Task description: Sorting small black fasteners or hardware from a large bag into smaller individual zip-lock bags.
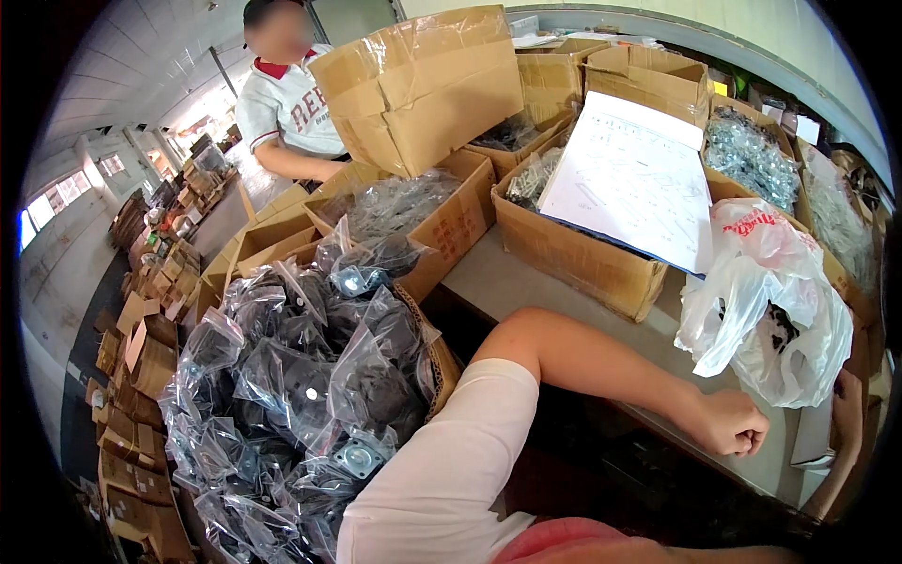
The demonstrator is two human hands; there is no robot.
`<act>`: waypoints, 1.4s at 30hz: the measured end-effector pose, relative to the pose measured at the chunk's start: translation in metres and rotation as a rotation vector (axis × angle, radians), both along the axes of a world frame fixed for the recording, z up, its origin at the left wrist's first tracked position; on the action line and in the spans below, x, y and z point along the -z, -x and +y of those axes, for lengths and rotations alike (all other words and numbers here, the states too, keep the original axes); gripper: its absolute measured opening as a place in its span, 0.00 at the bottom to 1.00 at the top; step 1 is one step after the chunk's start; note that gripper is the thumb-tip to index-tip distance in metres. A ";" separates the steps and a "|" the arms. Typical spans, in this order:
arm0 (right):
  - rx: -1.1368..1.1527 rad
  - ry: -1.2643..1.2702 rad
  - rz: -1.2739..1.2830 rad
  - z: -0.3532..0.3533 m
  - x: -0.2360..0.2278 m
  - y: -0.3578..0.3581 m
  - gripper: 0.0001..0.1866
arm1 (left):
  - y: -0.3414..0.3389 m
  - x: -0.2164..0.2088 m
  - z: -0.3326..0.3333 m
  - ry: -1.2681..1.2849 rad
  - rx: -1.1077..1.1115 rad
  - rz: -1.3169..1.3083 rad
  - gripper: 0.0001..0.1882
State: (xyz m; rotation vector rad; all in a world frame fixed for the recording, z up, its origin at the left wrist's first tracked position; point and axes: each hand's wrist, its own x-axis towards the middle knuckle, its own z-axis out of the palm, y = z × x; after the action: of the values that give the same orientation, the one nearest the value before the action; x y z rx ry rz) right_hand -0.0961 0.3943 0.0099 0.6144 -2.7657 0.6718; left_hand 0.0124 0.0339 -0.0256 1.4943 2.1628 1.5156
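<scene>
2 bare hands show at the right part of the table [479, 282]. The left hand [731, 425] is curled into a fist over the tabletop; nothing shows in it, though the fingers could hide something small. The right hand [848, 414] is partly covered at the edge of view, and I cannot tell whether it grips anything. It is at the lower right of the white bag [752, 282], just beside a pale flat piece [813, 432].

The bag sits slumped at the table's right, near the boxes. Its film looks thin, soft and slippery, light in itself and easy to tear; what its dark contents weigh is unclear. The gathered handles seem the best hold, with a palm beneath.

Of the open containers, the left box [442, 362] is heaped with black parts [310, 395] in clear bags. Behind it, the middle box [460, 221] holds clear plastic packets [395, 199]. 1 notebook [629, 179] lies tilted across the notebook box [573, 268], where small metal parts [528, 183] peek out. The rear-right box [722, 184] holds shiny wrapped parts [752, 155].
</scene>
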 end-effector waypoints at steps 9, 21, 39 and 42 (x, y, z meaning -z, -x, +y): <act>-0.013 0.057 -0.094 -0.020 -0.014 -0.010 0.14 | -0.001 -0.002 -0.001 0.004 0.001 -0.015 0.05; 0.050 -0.006 -0.063 -0.005 -0.003 -0.005 0.14 | -0.001 0.000 -0.001 -0.031 0.005 -0.001 0.05; 0.098 -0.029 0.011 0.002 0.006 -0.005 0.14 | -0.002 -0.001 0.001 -0.029 -0.033 0.012 0.05; 0.103 -0.034 -0.013 0.002 0.004 -0.005 0.14 | 0.000 -0.002 -0.001 0.002 0.007 -0.008 0.05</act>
State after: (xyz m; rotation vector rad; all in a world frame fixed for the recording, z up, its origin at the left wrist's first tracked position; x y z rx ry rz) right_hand -0.0908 0.3964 0.0057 0.4719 -2.8038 0.6103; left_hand 0.0128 0.0332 -0.0236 1.4906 2.1520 1.5144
